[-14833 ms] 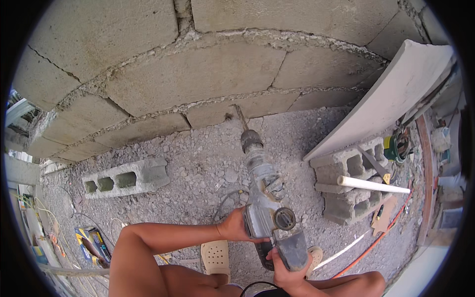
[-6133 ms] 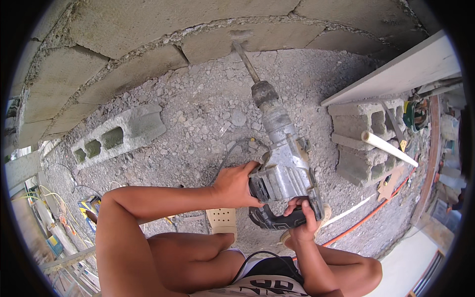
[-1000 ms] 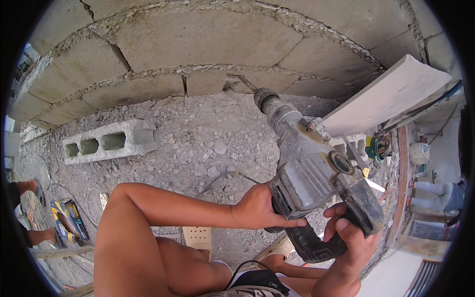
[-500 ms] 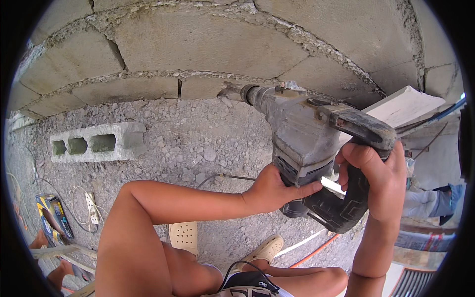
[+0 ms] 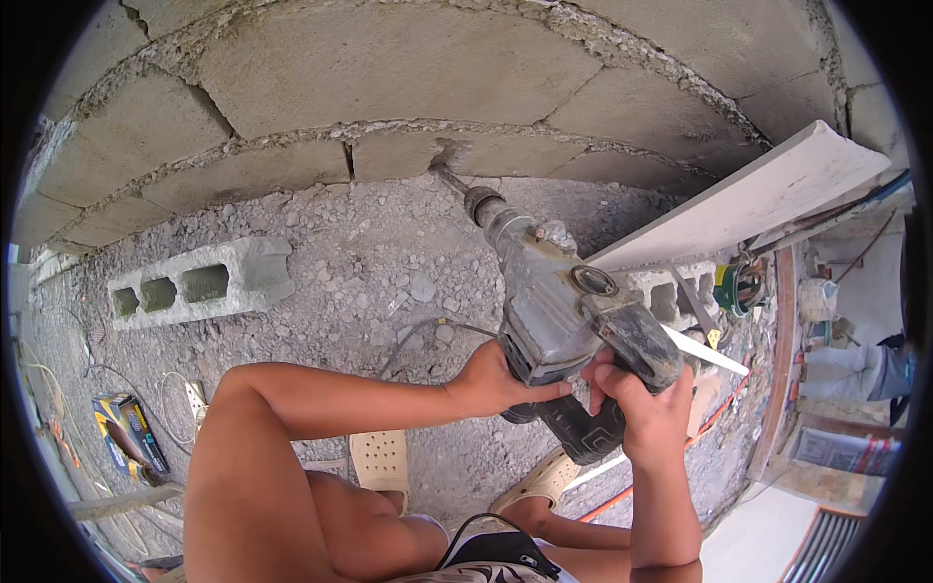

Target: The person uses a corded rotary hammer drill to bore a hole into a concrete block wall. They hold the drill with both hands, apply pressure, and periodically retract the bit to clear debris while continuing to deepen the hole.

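A worn grey-and-black rotary hammer [image 5: 549,306] slants across the middle, its bit pointing at the foot of the concrete block wall [image 5: 389,73]. The bit [image 5: 447,177] reaches a chipped hole [image 5: 445,151] low in one block; whether the tip touches is hard to tell. My left hand [image 5: 491,382] supports the tool's body from the near left, thumb laid across its lower casing. Wrapped round the rear handle is my right hand [image 5: 646,408], fingers partly hidden behind it. The power cord [image 5: 418,335] runs over the rubble at the left of the tool.
A hollow concrete block [image 5: 199,282] lies left on the gravel [image 5: 360,257]. A white board [image 5: 758,199] leans at the right, near another hollow block [image 5: 671,291] and a green container [image 5: 729,289]. An open box [image 5: 131,432] sits far left. A person [image 5: 850,374] is at the far right.
The rotary hammer has swung left and toward me at its handle, with both hands on it. Its bit now shows below the hole. The view has shifted, revealing more at the right.
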`<act>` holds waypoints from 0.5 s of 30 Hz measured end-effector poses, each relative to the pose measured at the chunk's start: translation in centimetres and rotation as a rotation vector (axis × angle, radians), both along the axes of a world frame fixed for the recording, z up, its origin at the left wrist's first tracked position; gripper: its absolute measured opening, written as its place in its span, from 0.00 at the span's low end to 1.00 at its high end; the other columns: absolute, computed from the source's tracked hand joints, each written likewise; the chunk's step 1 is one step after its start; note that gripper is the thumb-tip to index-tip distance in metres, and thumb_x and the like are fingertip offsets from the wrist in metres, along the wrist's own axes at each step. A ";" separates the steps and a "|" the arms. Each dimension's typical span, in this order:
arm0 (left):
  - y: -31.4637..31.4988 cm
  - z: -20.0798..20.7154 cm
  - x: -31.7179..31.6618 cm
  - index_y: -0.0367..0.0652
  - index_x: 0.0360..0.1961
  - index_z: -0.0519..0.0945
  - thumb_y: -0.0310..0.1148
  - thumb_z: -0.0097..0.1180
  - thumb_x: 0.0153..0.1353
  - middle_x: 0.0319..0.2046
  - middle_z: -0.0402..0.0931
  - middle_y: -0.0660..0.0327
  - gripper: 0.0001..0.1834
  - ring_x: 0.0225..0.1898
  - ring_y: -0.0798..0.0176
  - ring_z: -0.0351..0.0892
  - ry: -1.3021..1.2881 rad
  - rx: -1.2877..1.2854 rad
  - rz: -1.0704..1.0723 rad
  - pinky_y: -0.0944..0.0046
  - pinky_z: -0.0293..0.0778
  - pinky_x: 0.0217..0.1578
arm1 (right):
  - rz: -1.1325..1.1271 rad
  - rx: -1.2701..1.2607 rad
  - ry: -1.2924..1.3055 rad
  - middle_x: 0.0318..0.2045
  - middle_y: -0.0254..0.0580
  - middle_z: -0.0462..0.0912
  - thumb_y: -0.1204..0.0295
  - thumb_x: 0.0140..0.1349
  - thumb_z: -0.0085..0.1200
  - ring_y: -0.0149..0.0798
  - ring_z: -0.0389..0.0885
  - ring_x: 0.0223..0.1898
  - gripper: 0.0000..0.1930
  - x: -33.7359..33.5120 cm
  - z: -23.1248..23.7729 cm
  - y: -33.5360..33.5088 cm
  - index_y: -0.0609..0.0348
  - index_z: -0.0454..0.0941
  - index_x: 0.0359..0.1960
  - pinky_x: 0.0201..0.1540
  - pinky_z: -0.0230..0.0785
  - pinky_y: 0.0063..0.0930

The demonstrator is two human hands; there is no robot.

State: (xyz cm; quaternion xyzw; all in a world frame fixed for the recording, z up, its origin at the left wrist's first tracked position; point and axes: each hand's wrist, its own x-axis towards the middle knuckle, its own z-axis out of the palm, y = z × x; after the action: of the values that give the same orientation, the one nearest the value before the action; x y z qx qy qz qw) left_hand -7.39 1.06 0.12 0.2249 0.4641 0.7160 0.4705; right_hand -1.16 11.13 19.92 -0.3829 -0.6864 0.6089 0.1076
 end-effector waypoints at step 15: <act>1.6 4.1 -0.1 0.36 0.58 0.78 0.45 0.81 0.50 0.51 0.84 0.51 0.39 0.53 0.56 0.84 0.300 0.101 0.005 0.58 0.76 0.58 | 0.011 0.159 0.041 0.27 0.50 0.85 0.78 0.52 0.66 0.35 0.81 0.22 0.13 2.0 5.3 0.9 0.74 0.82 0.38 0.24 0.73 0.27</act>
State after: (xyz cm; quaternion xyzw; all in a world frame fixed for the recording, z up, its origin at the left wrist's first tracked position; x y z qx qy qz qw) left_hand -7.48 2.71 4.24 0.3515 0.4929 0.6981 0.3823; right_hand 0.87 12.03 25.24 -0.3566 -0.7323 0.5609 0.1482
